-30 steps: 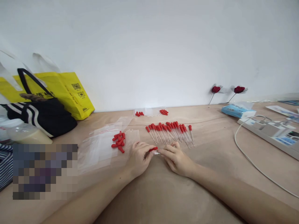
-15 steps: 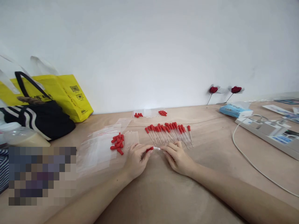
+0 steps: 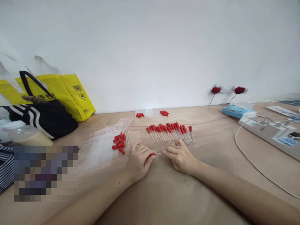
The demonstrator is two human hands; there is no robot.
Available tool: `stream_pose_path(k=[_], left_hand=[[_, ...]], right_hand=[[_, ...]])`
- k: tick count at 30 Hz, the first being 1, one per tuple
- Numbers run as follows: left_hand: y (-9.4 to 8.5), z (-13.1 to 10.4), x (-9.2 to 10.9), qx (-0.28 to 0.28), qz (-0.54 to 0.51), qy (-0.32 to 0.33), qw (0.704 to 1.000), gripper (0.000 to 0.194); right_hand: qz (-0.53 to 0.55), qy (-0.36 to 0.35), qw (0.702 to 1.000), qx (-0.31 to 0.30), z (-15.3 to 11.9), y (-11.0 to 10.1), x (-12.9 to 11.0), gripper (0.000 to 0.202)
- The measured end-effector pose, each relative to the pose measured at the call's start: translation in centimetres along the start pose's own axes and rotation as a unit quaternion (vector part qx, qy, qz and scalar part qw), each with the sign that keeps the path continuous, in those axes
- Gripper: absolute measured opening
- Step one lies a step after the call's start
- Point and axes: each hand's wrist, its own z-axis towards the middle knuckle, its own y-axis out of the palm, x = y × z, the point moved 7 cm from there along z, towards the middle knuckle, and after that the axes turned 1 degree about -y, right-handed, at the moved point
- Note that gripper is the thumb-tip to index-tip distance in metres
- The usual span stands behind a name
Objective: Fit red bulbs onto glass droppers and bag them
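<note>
My left hand (image 3: 140, 160) is closed with thumb and fingers around a red rubber bulb (image 3: 153, 154). A clear glass dropper tube (image 3: 158, 154) reaches from the bulb toward my right hand (image 3: 181, 157), whose fingertips pinch its far end. Whether the tube sits fully inside the bulb is hidden by my fingers. Beyond my right hand lies a row of droppers (image 3: 172, 127) with red bulbs on clear tubes. Loose red bulbs (image 3: 120, 142) are piled left of my left hand, beside a row of bare glass tubes (image 3: 132, 137).
Clear zip bags (image 3: 100, 153) lie flat at left. More bulbs (image 3: 164, 113) rest on plastic by the wall. A yellow bag (image 3: 70, 90), a black bag (image 3: 56, 120) and a bottle (image 3: 35, 134) stand left. At right are a tissue pack (image 3: 239, 111), power strip (image 3: 292, 151) and cable (image 3: 248, 167).
Both hands have come slightly lower and nearer, with the bulb and tube still between them. My view has shifted a little.
</note>
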Motion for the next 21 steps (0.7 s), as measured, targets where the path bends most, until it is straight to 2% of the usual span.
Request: stream_pose_path(k=[3, 11, 16, 21], left_hand=[[0.3, -0.1, 0.5, -0.015, 0.011, 0.02, 1.0, 0.017], [0.3, -0.1, 0.8, -0.012, 0.016, 0.042, 0.999, 0.017], [0.3, 0.0, 0.4, -0.021, 0.012, 0.024, 0.999, 0.018], [0.0, 0.0, -0.2, -0.035, 0.03, 0.008, 0.999, 0.018]], right_hand=[[-0.008, -0.002, 1.0, 0.005, 0.1, -0.1, -0.1, 0.03], [0.045, 0.032, 0.998, -0.003, 0.4, 0.5, -0.4, 0.022], [0.059, 0.049, 0.996, -0.034, 0.6, 0.5, -0.1, 0.021], [0.01, 0.046, 0.997, -0.064, 0.6, 0.2, 0.0, 0.017]])
